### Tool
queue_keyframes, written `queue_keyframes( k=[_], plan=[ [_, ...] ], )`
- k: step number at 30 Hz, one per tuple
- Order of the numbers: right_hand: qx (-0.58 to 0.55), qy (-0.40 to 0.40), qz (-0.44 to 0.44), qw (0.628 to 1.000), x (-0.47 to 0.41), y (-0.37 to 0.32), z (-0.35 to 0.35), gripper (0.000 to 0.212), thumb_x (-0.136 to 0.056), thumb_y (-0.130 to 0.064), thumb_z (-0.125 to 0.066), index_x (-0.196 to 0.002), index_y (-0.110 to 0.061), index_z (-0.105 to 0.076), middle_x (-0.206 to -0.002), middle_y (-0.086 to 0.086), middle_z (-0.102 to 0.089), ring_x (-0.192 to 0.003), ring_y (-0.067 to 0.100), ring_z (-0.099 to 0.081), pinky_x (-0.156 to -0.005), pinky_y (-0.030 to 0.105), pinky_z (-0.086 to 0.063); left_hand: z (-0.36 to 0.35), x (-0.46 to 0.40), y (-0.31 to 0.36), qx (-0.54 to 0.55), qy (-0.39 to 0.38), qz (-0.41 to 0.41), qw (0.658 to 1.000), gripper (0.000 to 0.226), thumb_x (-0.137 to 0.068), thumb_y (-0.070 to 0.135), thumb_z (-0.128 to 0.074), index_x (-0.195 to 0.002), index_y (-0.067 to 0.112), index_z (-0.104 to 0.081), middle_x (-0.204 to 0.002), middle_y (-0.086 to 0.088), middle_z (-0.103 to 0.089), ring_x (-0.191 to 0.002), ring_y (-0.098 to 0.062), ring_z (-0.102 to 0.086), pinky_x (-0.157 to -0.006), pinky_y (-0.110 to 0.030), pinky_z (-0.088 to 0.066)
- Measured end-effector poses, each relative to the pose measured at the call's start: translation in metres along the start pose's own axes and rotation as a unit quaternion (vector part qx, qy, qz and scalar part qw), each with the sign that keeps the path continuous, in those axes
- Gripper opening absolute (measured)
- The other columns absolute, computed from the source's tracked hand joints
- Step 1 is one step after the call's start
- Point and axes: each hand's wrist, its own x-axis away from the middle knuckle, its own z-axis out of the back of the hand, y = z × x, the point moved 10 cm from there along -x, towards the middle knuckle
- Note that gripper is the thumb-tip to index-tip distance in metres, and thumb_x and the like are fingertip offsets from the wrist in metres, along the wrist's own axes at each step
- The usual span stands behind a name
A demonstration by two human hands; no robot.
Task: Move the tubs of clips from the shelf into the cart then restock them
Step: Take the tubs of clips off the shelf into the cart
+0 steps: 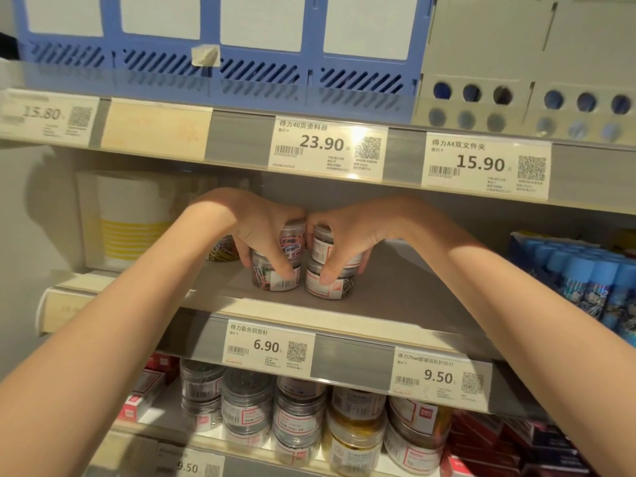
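Observation:
Two stacks of clear round tubs of clips stand side by side on the middle shelf (395,290). The left stack of coloured clips (266,275) has two tubs, and my left hand (261,232) grips it from above with fingers curled down its front. The right stack of silver clips (327,287) also has two tubs, and my right hand (344,239) grips it the same way, thumb on the lower tub. Another tub of coloured clips (223,251) sits behind my left hand, partly hidden. No cart is in view.
The shelf below holds several tubs of silver and gold clips (299,414) and red boxes (499,442). Blue-capped glue sticks (585,284) fill the middle shelf's right end. A white and yellow item (127,218) stands at its left. Blue file racks (213,46) sit above.

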Motion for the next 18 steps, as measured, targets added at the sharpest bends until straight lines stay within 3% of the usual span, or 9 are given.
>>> queue_keyframes(
  k=[6,11,18],
  plan=[
    [0.0,0.06,0.01,0.998,0.009,-0.002,0.004,0.04,-0.07,-0.019,-0.081,-0.091,-0.029,-0.049,-0.095,-0.008,-0.054,-0.083,0.012,-0.058,-0.06,0.029,-0.056,0.005,0.016,0.002,-0.014,0.075,-0.018,0.997,0.057,-0.071,0.023,-0.08,-0.11,0.028,-0.039,-0.115,0.0,-0.05,-0.098,-0.022,-0.059,-0.068,-0.032,-0.058],
    [0.039,0.17,0.032,0.984,0.033,-0.006,0.011,0.038,-0.068,-0.024,-0.077,-0.097,-0.029,-0.052,-0.091,-0.011,-0.055,-0.074,0.004,-0.054,-0.059,0.026,-0.051,0.011,0.038,0.012,-0.095,0.209,-0.064,0.971,0.058,-0.07,0.031,-0.077,-0.114,0.028,-0.039,-0.11,0.001,-0.041,-0.098,-0.025,-0.053,-0.089,-0.038,-0.047],
    [0.043,0.287,-0.016,0.957,0.061,-0.002,0.011,0.041,-0.068,-0.03,-0.076,-0.101,-0.033,-0.052,-0.096,-0.011,-0.044,-0.088,0.014,-0.052,-0.077,0.028,-0.044,0.009,0.059,0.013,-0.057,0.306,-0.118,0.943,0.054,-0.068,0.03,-0.078,-0.112,0.029,-0.045,-0.108,0.002,-0.042,-0.088,-0.027,-0.057,-0.08,-0.042,-0.052]
  ],
)
